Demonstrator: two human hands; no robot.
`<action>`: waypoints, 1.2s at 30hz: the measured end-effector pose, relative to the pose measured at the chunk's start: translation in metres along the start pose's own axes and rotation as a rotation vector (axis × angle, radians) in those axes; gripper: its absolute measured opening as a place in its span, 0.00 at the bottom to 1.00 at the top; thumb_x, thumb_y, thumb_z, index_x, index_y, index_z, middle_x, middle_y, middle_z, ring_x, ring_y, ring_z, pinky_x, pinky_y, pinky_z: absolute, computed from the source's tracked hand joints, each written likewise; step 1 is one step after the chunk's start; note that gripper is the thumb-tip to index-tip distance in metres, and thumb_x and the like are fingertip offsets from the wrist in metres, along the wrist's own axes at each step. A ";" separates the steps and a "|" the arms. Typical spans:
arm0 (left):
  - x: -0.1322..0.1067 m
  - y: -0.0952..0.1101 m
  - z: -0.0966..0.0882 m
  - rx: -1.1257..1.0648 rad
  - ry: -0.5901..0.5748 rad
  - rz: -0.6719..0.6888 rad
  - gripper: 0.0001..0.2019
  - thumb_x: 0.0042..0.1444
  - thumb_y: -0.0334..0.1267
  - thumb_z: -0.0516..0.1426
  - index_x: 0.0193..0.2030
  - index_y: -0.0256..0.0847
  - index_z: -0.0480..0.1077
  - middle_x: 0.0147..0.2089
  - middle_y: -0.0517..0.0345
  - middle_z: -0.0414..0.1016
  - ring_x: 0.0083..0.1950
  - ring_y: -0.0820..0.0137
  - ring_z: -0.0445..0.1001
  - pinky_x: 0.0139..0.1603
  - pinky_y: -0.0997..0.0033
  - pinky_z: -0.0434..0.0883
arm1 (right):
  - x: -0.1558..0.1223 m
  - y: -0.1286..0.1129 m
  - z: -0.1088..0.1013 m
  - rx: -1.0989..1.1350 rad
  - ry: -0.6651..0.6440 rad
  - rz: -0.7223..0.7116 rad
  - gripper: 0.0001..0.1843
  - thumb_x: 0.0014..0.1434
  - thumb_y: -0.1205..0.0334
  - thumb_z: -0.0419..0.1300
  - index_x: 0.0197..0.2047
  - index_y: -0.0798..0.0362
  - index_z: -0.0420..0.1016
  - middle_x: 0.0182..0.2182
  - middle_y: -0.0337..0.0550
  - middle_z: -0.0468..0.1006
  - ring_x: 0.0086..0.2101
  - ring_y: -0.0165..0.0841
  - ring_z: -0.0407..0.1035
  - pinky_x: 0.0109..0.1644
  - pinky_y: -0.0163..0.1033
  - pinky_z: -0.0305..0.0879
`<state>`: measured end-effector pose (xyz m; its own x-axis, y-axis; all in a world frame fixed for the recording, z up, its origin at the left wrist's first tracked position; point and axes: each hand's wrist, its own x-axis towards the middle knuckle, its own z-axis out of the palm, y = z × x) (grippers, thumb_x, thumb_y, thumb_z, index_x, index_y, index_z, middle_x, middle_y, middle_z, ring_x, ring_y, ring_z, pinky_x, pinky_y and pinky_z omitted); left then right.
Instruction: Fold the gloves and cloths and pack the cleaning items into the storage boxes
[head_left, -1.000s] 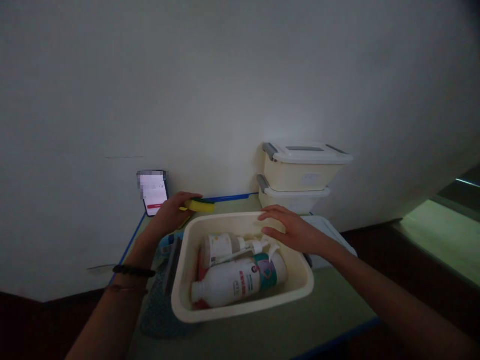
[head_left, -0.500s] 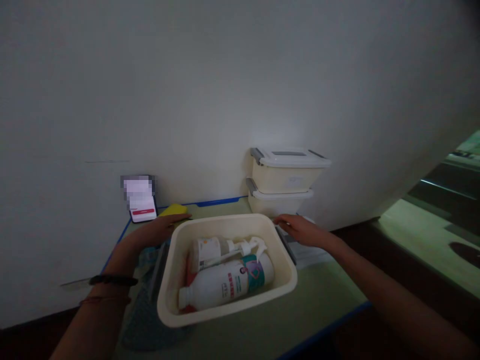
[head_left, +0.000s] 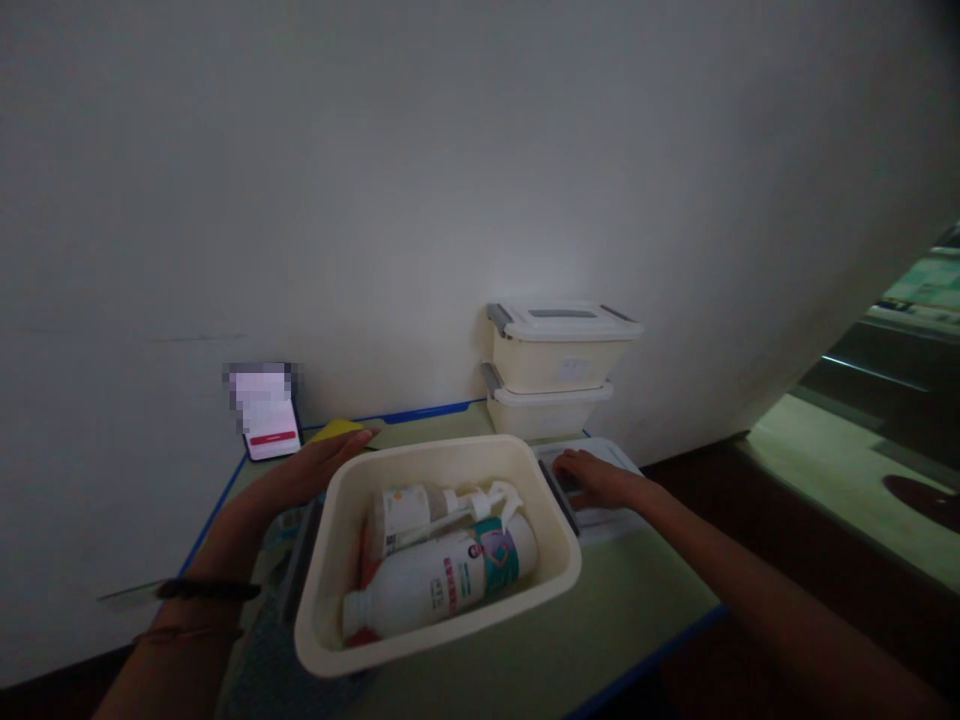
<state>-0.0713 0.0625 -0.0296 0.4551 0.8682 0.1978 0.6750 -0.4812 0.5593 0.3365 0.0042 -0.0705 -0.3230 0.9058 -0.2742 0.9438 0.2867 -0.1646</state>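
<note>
A cream plastic bin (head_left: 330, 560) stands on a green table (head_left: 615, 600). Inside it lie a white bottle with a teal label (head_left: 435, 575) and a spray bottle (head_left: 427, 505). My left hand (head_left: 315, 465) rests with fingers stretched out beside the bin's far left corner, right by a yellow sponge (head_left: 337, 430). My right hand (head_left: 596, 478) lies flat on a white lid (head_left: 607, 518) just right of the bin, fingers spread over its top.
Two stacked lidded cream boxes (head_left: 559, 370) stand against the white wall behind the lid. A phone (head_left: 266, 425) with a lit screen leans on the wall at the left. A blue-grey cloth (head_left: 262, 640) lies under the bin's left side. The table's blue edge (head_left: 645, 660) runs at the right front.
My right hand left the bin's far rim and moved right onto the white lid. My left hand let the yellow sponge down on the table and now lies beside it.
</note>
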 end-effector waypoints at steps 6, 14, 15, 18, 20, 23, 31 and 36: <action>-0.004 -0.010 -0.002 -0.100 -0.106 0.061 0.24 0.58 0.57 0.46 0.52 0.48 0.72 0.58 0.51 0.72 0.59 0.56 0.68 0.61 0.51 0.62 | -0.009 0.015 -0.009 -0.026 -0.121 0.068 0.16 0.62 0.57 0.56 0.51 0.55 0.68 0.48 0.47 0.72 0.44 0.36 0.70 0.46 0.48 0.69; -0.001 0.004 -0.002 -0.044 -0.075 -0.018 0.29 0.60 0.58 0.39 0.54 0.46 0.70 0.57 0.49 0.72 0.58 0.59 0.70 0.60 0.56 0.64 | -0.014 0.016 -0.009 -0.148 -0.169 0.159 0.17 0.62 0.58 0.56 0.53 0.54 0.67 0.50 0.47 0.70 0.45 0.37 0.69 0.47 0.49 0.69; -0.001 0.007 -0.003 -0.038 -0.076 -0.014 0.31 0.59 0.60 0.38 0.53 0.46 0.71 0.57 0.49 0.72 0.58 0.58 0.70 0.59 0.56 0.64 | -0.016 0.015 -0.007 -0.154 -0.164 0.153 0.17 0.62 0.58 0.56 0.53 0.54 0.67 0.50 0.47 0.70 0.45 0.37 0.69 0.47 0.49 0.69; -0.002 0.014 -0.005 -0.027 -0.058 -0.011 0.32 0.58 0.61 0.39 0.52 0.45 0.72 0.57 0.49 0.72 0.58 0.57 0.70 0.60 0.54 0.63 | -0.024 0.014 -0.006 -0.148 -0.138 0.147 0.16 0.62 0.57 0.56 0.51 0.55 0.68 0.48 0.46 0.72 0.44 0.36 0.70 0.46 0.48 0.68; -0.003 0.017 -0.006 -0.029 -0.051 -0.002 0.31 0.58 0.61 0.41 0.52 0.44 0.72 0.57 0.49 0.72 0.58 0.56 0.69 0.61 0.53 0.62 | -0.033 0.018 -0.009 -0.127 -0.101 0.154 0.12 0.59 0.60 0.59 0.45 0.56 0.71 0.44 0.48 0.74 0.42 0.37 0.70 0.45 0.47 0.68; -0.004 0.019 -0.007 -0.039 -0.045 0.020 0.28 0.57 0.60 0.45 0.52 0.44 0.71 0.56 0.50 0.74 0.57 0.56 0.71 0.59 0.54 0.65 | -0.049 0.029 -0.019 -0.083 -0.026 0.167 0.10 0.49 0.70 0.60 0.38 0.56 0.72 0.40 0.52 0.76 0.39 0.40 0.70 0.43 0.43 0.66; -0.004 0.027 -0.005 -0.012 -0.035 0.069 0.21 0.59 0.52 0.48 0.51 0.45 0.71 0.53 0.53 0.76 0.53 0.59 0.73 0.54 0.58 0.69 | -0.076 0.021 -0.069 0.013 0.143 0.152 0.09 0.48 0.67 0.54 0.35 0.55 0.66 0.35 0.52 0.75 0.35 0.40 0.70 0.40 0.41 0.64; -0.008 0.043 -0.010 -0.005 0.006 0.097 0.19 0.60 0.49 0.48 0.49 0.43 0.71 0.51 0.53 0.77 0.52 0.61 0.74 0.54 0.60 0.69 | -0.066 -0.039 -0.111 0.071 0.253 0.031 0.10 0.49 0.66 0.53 0.38 0.52 0.62 0.32 0.43 0.72 0.31 0.34 0.66 0.34 0.37 0.61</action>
<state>-0.0516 0.0362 0.0003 0.5152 0.8180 0.2558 0.6248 -0.5627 0.5412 0.3287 -0.0324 0.0592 -0.2578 0.9655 -0.0361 0.9427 0.2432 -0.2282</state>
